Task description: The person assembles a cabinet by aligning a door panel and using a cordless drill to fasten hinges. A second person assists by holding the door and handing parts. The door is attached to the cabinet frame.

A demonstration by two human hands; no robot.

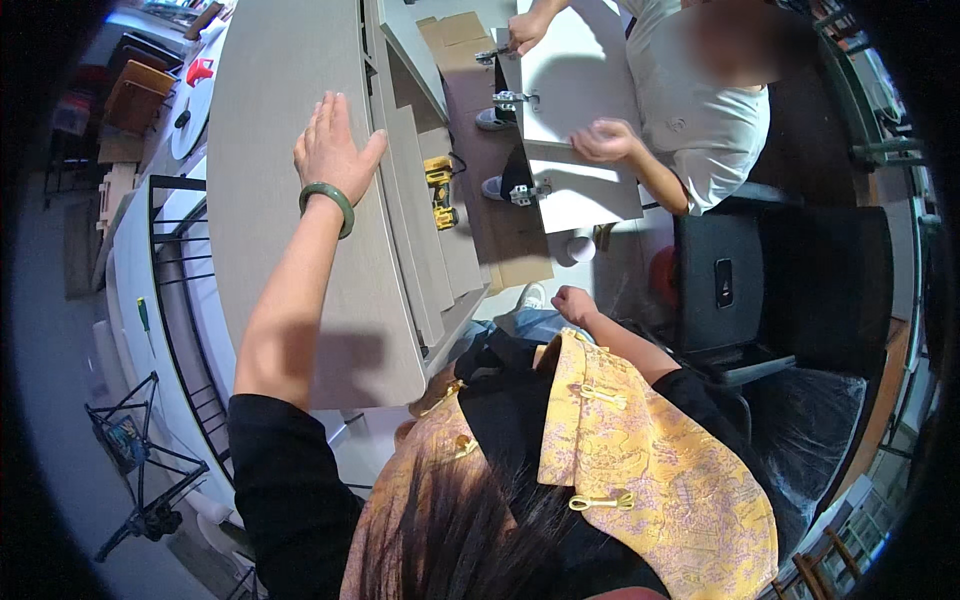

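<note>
Now, cardboard first: a flat brown sheet lies on the floor right of the grey panel, running from the top of the view down toward the person's knees, with a yellow drill resting on its left side. Far left, a brown box-like shape and a small red object sit near the top corner; any labels on them are too small to tell.

Left hand is flat on the panel, fingers together and extended, palm down, gripping nothing, a green bangle on the wrist. Its thumb reaches the panel's right edge. Right hand hangs low by the knee, curled into a loose fist; whether it holds anything, I cannot tell.

The panel is long, pale grey with a faint wood grain, its long edges bending with the lens. Thinner grey boards are stacked stepwise against its right edge. Left of it runs a black metal frame over a white surface, with a green screwdriver beside it.

Across the cardboard, another person in a white shirt has both hands on a white panel fitted with metal hinges. Open floor shows between the two panels, narrow; a black chair closes off the right side.
</note>
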